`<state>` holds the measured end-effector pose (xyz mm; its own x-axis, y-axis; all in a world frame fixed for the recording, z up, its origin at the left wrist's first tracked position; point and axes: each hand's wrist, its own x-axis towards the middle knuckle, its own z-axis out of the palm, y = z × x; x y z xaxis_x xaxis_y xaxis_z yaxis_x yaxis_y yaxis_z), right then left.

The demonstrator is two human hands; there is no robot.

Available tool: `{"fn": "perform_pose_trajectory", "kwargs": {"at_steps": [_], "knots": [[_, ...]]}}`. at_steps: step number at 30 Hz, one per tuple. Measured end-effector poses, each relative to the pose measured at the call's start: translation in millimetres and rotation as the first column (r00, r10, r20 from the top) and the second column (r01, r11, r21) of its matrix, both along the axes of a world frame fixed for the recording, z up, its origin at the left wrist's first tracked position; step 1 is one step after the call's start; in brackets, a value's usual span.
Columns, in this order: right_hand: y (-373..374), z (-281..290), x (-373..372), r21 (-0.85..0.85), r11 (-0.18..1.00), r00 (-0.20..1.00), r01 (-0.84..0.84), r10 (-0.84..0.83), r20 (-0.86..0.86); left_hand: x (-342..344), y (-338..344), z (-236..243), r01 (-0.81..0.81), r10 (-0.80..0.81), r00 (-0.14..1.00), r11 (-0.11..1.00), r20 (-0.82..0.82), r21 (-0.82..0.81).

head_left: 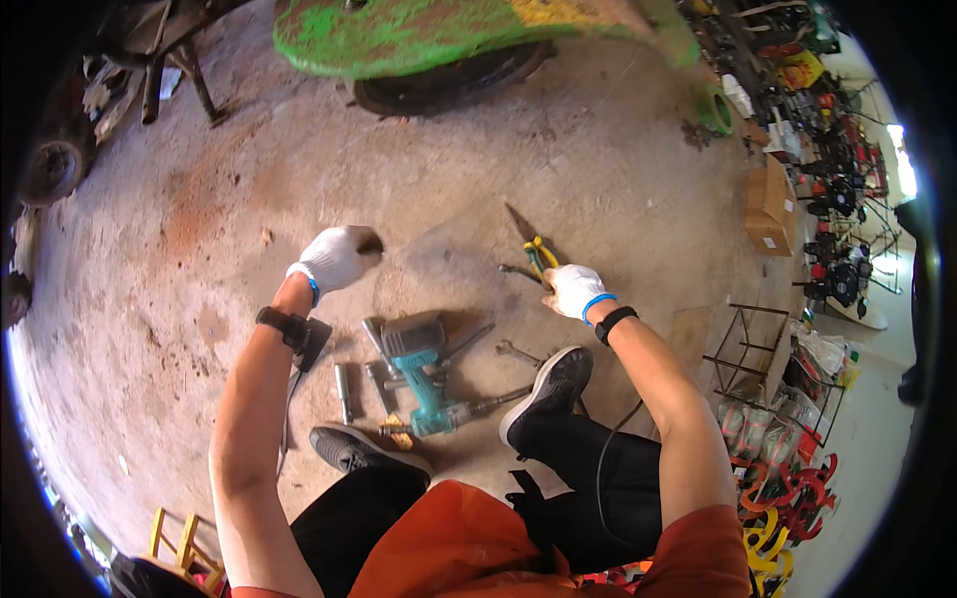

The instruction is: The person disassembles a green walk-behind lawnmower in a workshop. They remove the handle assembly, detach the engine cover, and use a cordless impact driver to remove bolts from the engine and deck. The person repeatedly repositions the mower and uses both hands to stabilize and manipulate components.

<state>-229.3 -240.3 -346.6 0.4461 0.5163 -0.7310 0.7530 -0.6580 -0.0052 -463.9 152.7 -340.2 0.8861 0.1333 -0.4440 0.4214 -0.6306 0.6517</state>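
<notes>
My left hand (339, 258), in a white glove with a blue cuff, is closed above the concrete floor. Its finger end looks dark, and anything inside it is hidden. My right hand (576, 290), gloved alike, has its fingers curled at the handle ends of pliers (539, 255) with yellow and green grips. Their long, rusty brown jaws point away from me. A short dark tool (518, 271) shows beside the pliers. Nearer my feet lies a teal cordless impact wrench (427, 384) with a dark battery, among metal sockets (344, 392) and a spanner (518, 353).
At the far side stands a green-painted machine part (399, 45) above a dark tyre. A cardboard box (771, 206), a wire rack (746, 344) and crowded machine parts line the right. A wheel (55, 171) stands far left, with a yellow wooden stool (184, 543) near left.
</notes>
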Motion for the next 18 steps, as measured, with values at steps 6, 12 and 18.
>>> {"fn": "perform_pose_trajectory", "kwargs": {"at_steps": [6,12,18], "knots": [[3.1,-33.4,-56.1,0.239,0.92,0.934,-0.31,0.341,-0.101,-32.7,-146.4,21.6,0.847,-0.793,0.526,0.454,-0.308,0.278],[-21.7,-34.3,-114.4,0.243,0.924,0.864,-0.294,0.366,-0.346,-73.4,-234.0,-21.6,0.926,-0.903,0.371,0.342,-0.217,0.161],[-15.8,-9.6,-102.6,0.223,0.965,0.892,-0.137,0.218,-0.396,-91.0,-223.9,-86.5,0.844,-0.855,0.516,0.497,-0.053,0.199]]}}
